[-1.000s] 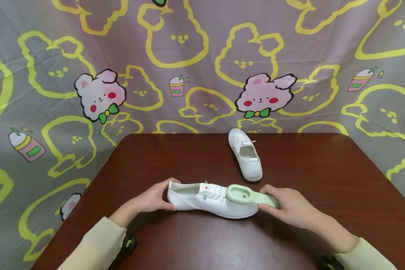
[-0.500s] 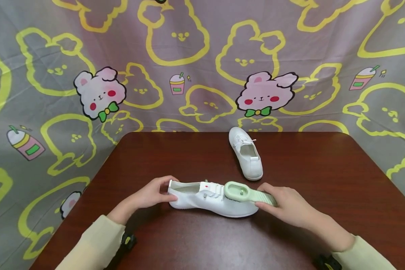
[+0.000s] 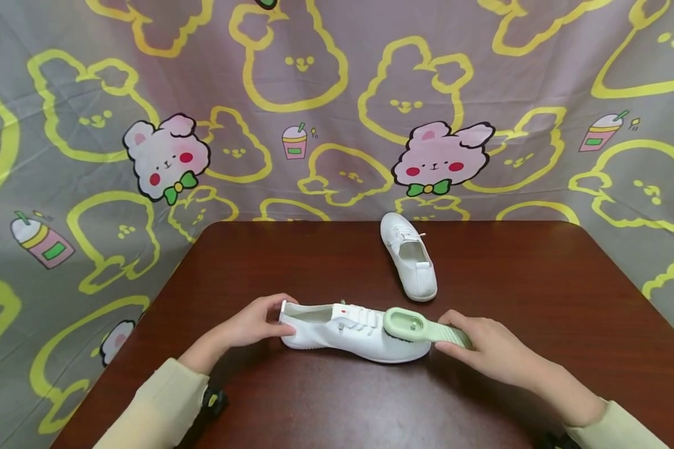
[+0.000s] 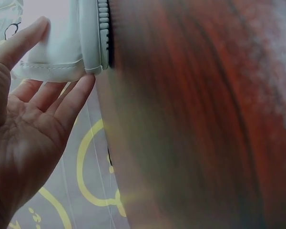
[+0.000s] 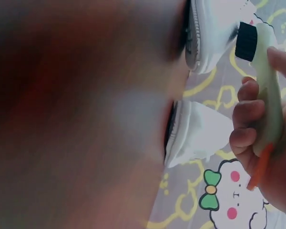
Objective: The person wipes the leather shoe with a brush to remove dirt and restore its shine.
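A white lace-up shoe (image 3: pixel 320 333) lies sideways near the table's middle, its toe to the right. The left hand (image 3: pixel 255 323) grips its heel; in the left wrist view the thumb of that hand (image 4: pixel 33 119) presses one side of the heel (image 4: pixel 62 43) and the fingers lie at its back. The right hand (image 3: pixel 491 348) holds a pale green brush (image 3: pixel 432 332) by its ridged handle, the head over the shoe's toe. Dark bristles (image 5: pixel 246 41) face the shoe (image 5: pixel 212 33) in the right wrist view, with the right hand's fingers (image 5: pixel 248 117) curled round the handle.
A second white shoe (image 3: pixel 418 279) stands farther back on the brown table (image 3: pixel 292 262), heel toward the near side. A grey curtain (image 3: pixel 337 75) with yellow outlines and cartoon faces hangs behind the table and at both sides.
The brush shifted slightly left along the shoe, then right toward the toe, together with the right hand. The left hand's thumb has moved a little up the heel.
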{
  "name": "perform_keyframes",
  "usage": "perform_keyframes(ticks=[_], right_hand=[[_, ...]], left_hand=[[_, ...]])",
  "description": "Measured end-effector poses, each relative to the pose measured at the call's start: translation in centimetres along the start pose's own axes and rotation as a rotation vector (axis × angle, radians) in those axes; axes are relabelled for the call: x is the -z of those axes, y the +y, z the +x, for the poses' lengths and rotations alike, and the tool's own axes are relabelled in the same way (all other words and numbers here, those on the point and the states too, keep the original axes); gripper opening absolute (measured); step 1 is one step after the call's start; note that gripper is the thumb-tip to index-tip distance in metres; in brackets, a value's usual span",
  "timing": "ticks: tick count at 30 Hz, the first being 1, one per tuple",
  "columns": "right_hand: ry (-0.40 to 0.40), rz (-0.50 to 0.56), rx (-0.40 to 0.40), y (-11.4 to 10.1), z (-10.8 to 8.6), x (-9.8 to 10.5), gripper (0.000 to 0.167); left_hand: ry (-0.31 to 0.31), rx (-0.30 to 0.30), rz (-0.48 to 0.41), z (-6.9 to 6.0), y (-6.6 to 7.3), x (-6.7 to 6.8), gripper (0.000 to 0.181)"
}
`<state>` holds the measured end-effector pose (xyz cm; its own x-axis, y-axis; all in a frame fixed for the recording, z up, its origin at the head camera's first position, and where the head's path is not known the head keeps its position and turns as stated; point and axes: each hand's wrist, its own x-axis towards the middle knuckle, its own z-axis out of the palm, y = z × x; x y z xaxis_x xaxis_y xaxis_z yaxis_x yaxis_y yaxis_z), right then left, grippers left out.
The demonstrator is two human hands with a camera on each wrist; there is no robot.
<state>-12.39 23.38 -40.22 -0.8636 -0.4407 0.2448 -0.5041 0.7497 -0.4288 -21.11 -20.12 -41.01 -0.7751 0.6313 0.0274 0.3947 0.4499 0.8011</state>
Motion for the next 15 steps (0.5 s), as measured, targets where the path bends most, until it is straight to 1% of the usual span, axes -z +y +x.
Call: perform_keyframes(ticks=[2, 6, 8, 9, 12, 15], right_hand=[[-0.014, -0.005, -0.006, 0.2, -0.3, 0.1, 0.018], [-0.026, -0.044, -0.1, 0.9, -0.5, 0.6, 0.023], [-0.025, -0.044, -0.123, 1.1, -0.8, 0.9, 0.024], [-0.026, -0.029, -0.12, 1.1, -0.9, 1.0, 0.023], [-0.033, 0.044, -0.061, 0.9, -1.3, 1.0, 0.019], [-0.084, 0.135, 0.017, 0.8, -1.7, 1.0, 0.017]], left_hand=[[0.001, 0.0, 0.003, 0.0, 0.0, 0.1, 0.041], [0.001, 0.005, 0.008, 0.0, 0.0, 0.1, 0.041], [-0.003, 0.011, 0.002, -0.1, 0.0, 0.0, 0.041], [-0.004, 0.014, 0.002, -0.1, -0.1, 0.0, 0.041], [-0.003, 0.025, 0.012, -0.1, -0.1, 0.0, 0.042], [0.0, 0.034, 0.027, 0.0, -0.2, 0.0, 0.044]])
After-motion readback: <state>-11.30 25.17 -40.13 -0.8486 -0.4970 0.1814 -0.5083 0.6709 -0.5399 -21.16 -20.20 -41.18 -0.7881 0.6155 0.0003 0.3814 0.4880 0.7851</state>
